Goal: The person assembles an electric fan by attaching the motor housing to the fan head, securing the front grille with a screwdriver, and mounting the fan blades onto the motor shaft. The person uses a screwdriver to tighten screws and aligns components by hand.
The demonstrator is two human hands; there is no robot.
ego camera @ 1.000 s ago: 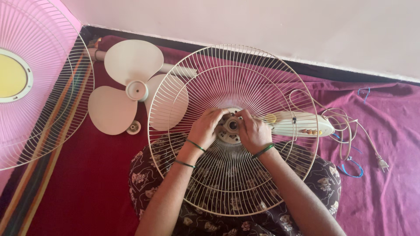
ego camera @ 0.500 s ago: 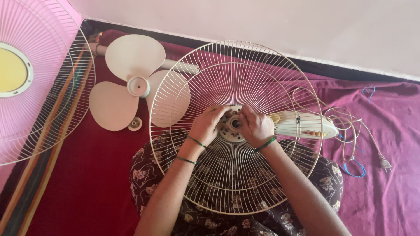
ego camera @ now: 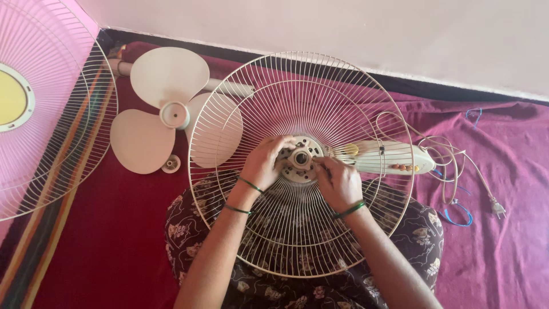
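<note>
A round cream wire fan guard (ego camera: 297, 86) rests on my lap, fitted over the cream fan motor body (ego camera: 389, 158) that lies to the right. At the guard's middle sits a round hub plate with a shaft (ego camera: 299, 158). My left hand (ego camera: 264, 161) grips the hub's left side. My right hand (ego camera: 338, 182) pinches at the hub's right edge, fingers closed on something too small to make out. Green bangles circle both wrists.
A cream three-blade fan propeller (ego camera: 163, 109) lies on the red cloth at the left, with a small round cap (ego camera: 170, 165) beside it. A second wire guard with a yellow centre (ego camera: 40, 109) leans at far left. A coiled power cord and plug (ego camera: 496, 208) lie at the right.
My right hand has slid from on top of the hub down to its lower right edge, uncovering the hub plate. My left hand stays on the hub's left side.
</note>
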